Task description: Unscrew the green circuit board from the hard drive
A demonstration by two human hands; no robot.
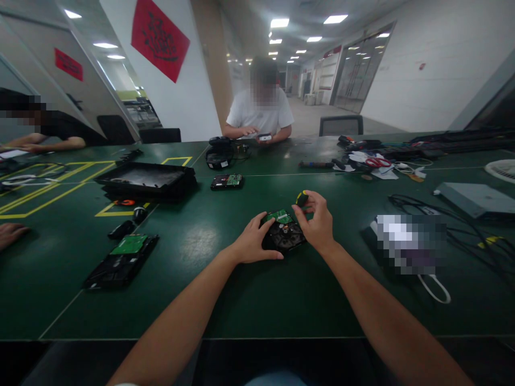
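Note:
A black hard drive (287,237) with a green circuit board on its far part lies on the table in front of me. My left hand (254,239) steadies it from the left, fingers over its board side and thumb along the near edge. Above its right side, my right hand (317,220) pinches a short screwdriver (301,199) by its black-and-yellow handle. The screwdriver's shaft is hidden, so I cannot tell whether its tip touches the drive.
Another drive (120,260) lies at left, and a smaller one (227,181) farther back. Black trays (147,179) are stacked at back left. A phone-like device (408,244), cables and a grey box (478,199) occupy the right. Across the table sits a person (261,110); another person's hand (12,235) rests at far left.

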